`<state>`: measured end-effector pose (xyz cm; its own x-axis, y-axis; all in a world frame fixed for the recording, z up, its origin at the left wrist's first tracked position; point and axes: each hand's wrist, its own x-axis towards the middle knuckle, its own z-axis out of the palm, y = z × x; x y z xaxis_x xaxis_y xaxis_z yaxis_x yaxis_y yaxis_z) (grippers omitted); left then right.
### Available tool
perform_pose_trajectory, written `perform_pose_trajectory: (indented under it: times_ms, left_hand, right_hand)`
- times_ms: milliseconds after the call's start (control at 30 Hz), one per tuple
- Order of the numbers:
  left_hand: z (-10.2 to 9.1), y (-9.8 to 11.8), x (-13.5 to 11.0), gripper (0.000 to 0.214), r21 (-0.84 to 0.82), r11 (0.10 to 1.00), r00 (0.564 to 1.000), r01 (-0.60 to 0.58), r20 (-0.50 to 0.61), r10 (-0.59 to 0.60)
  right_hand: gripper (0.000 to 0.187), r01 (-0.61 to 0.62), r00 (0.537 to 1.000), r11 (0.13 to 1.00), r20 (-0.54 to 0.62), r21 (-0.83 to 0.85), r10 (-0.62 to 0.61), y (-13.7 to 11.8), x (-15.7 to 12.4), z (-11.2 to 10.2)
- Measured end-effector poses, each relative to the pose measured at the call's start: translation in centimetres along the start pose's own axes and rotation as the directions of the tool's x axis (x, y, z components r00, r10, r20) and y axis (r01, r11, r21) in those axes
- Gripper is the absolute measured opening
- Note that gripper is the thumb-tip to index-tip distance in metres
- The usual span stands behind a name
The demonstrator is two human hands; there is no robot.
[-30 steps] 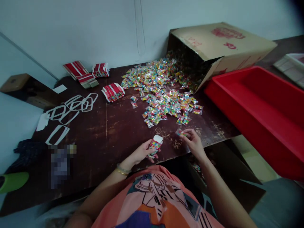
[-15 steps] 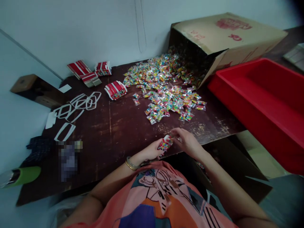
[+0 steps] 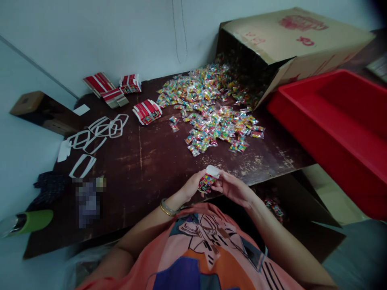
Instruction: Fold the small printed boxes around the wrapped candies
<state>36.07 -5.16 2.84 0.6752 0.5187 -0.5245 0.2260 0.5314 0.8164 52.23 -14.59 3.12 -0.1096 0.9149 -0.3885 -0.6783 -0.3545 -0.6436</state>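
Observation:
Close to my body at the table's front edge, a small colourful printed carton point(image 3: 206, 183) is held with its white top flap up. My left hand point(image 3: 192, 187) grips the carton's left side. From the right, my right hand point(image 3: 234, 188) has its thumb and fingers closed on the other side of it. Beyond my hands lies a heap of small clear packets of coloured candy point(image 3: 222, 127). Farther left is a stack of flattened red-and-white cartons point(image 3: 147, 112). What is inside the held carton is hidden.
A cardboard box point(image 3: 272, 36) lies on its side, packets spilling out. To its right sits a red plastic bin point(image 3: 320, 117). White bands point(image 3: 83, 166), a narrow brown box point(image 3: 45, 112) and a green item point(image 3: 38, 221) are on the left. An open carton with printed packs point(image 3: 273, 209) stands below the table edge.
My right hand has closed in on the carton's right side. The carton is now held between both hands, with its white flap showing more. The view has shifted slightly.

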Motion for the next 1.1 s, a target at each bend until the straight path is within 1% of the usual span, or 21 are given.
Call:
perform_pose_trajectory:
  times_ms: [67, 167, 233, 300, 333, 367, 400, 433, 467, 500, 533, 567, 633, 700, 733, 767, 833, 900, 967, 1033, 1100]
  left_hand:
    - [0.0, 0.1, 0.0, 0.057, 0.018, 1.0, 1.0, -0.014, 0.002, 0.014]
    - [-0.1, 0.2, -0.3, 0.053, 0.095, 0.995, 0.999, -0.036, 0.025, 0.034]
    - [-0.2, 0.3, -0.5, 0.045, 0.194, 0.977, 0.996, -0.087, 0.041, 0.081]
    - [-0.3, 0.6, -0.7, 0.037, 0.302, 0.942, 0.989, -0.147, 0.071, 0.132]
    - [-0.3, 0.7, -0.7, 0.035, 0.335, 0.928, 0.986, -0.165, 0.085, 0.145]
    - [-0.4, 0.8, -0.7, 0.033, 0.344, 0.923, 0.985, -0.171, 0.088, 0.15]
    - [-0.5, 0.9, -0.7, 0.033, 0.332, 0.928, 0.985, -0.171, 0.086, 0.151]
    - [-0.5, 1.0, -0.6, 0.034, 0.309, 0.936, 0.985, -0.17, 0.081, 0.152]
    - [-0.6, 1.0, -0.5, 0.034, 0.281, 0.945, 0.985, -0.169, 0.075, 0.154]
    - [-0.6, 0.9, -0.4, 0.035, 0.253, 0.953, 0.986, -0.166, 0.071, 0.153]
    - [-0.7, 0.8, -0.3, 0.036, 0.227, 0.96, 0.987, -0.161, 0.066, 0.15]
    - [-0.8, 0.7, -0.2, 0.036, 0.203, 0.967, 0.988, -0.154, 0.063, 0.144]
    - [-0.9, 0.6, -0.3, 0.037, 0.149, 0.979, 0.989, -0.138, 0.073, 0.128]
    - [-1.2, 0.7, -0.6, 0.038, 0.083, 0.988, 0.984, -0.132, 0.133, 0.12]
    - [-1.4, 0.8, -0.8, 0.038, 0.05, 0.991, 0.978, -0.127, 0.17, 0.117]
    - [-1.6, 0.9, -1.1, 0.039, 0.018, 0.993, 0.973, -0.115, 0.202, 0.109]
    - [-1.9, 0.9, -1.5, 0.041, -0.036, 0.998, 0.971, -0.059, 0.231, 0.065]
    - [-1.9, 0.4, -1.9, 0.045, -0.08, 0.997, 0.974, 0.009, 0.227, 0.01]
    - [-1.5, -0.6, -2.1, 0.048, -0.135, 0.99, 0.978, 0.042, 0.207, -0.013]
    - [-1.0, -1.4, -1.9, 0.05, -0.156, 0.987, 0.98, 0.035, 0.198, -0.003]
    - [-1.2, -1.4, -1.0, 0.048, -0.056, 0.998, 0.973, -0.02, 0.229, 0.033]
  right_hand:
    - [0.029, -0.004, 1.0, 0.999, 0.003, 0.05, 0.003, 0.0, 0.2, -0.2]
    - [0.021, -0.033, 0.998, 0.999, -0.047, 0.004, 0.033, 0.2, 0.5, -0.4]
    - [0.021, -0.045, 0.998, 0.995, -0.054, -0.092, 0.041, 0.2, 0.7, -0.3]
    - [0.021, 0.019, 0.999, 0.956, -0.037, -0.291, -0.031, 0.1, 0.7, 0.2]
    - [0.02, 0.094, 0.994, 0.899, -0.015, -0.429, -0.112, -0.1, 0.6, 0.6]
    - [0.021, 0.184, 0.978, 0.803, 0.023, -0.567, -0.208, -0.3, 0.5, 1.0]
    - [0.022, 0.269, 0.951, 0.682, 0.077, -0.681, -0.298, -0.5, 0.3, 1.4]
    - [0.024, 0.336, 0.919, 0.56, 0.133, -0.757, -0.371, -0.7, 0.2, 1.7]
    - [0.026, 0.379, 0.891, 0.466, 0.177, -0.799, -0.419, -0.9, 0.1, 2.0]
    - [0.028, 0.397, 0.875, 0.414, 0.201, -0.819, -0.441, -1.1, 0.1, 2.2]
    - [0.029, 0.398, 0.872, 0.401, 0.205, -0.825, -0.445, -1.2, 0.2, 2.4]
    - [0.029, 0.39, 0.878, 0.414, 0.196, -0.822, -0.438, -1.3, 0.3, 2.4]
    - [0.027, 0.362, 0.901, 0.483, 0.168, -0.797, -0.399, -1.6, 0.6, 2.2]
    - [0.025, 0.341, 0.92, 0.542, 0.153, -0.768, -0.362, -1.8, 0.7, 1.8]
    - [0.025, 0.339, 0.921, 0.547, 0.152, -0.765, -0.359, -1.8, 0.7, 1.7]
    - [0.024, 0.347, 0.915, 0.528, 0.157, -0.775, -0.371, -1.8, 0.6, 1.7]
    - [0.026, 0.378, 0.887, 0.42, 0.193, -0.825, -0.42, -1.6, 0.5, 1.7]
    - [0.029, 0.406, 0.856, 0.284, 0.252, -0.869, -0.452, -0.9, 0.5, 1.9]
    - [0.031, 0.409, 0.846, 0.209, 0.284, -0.888, -0.451, 0.0, 0.9, 2.0]
    - [0.029, 0.387, 0.857, 0.23, 0.256, -0.893, -0.447, 0.4, 1.3, 1.6]
    - [0.026, 0.331, 0.874, 0.303, 0.17, -0.894, -0.455, -0.1, 0.9, 0.5]
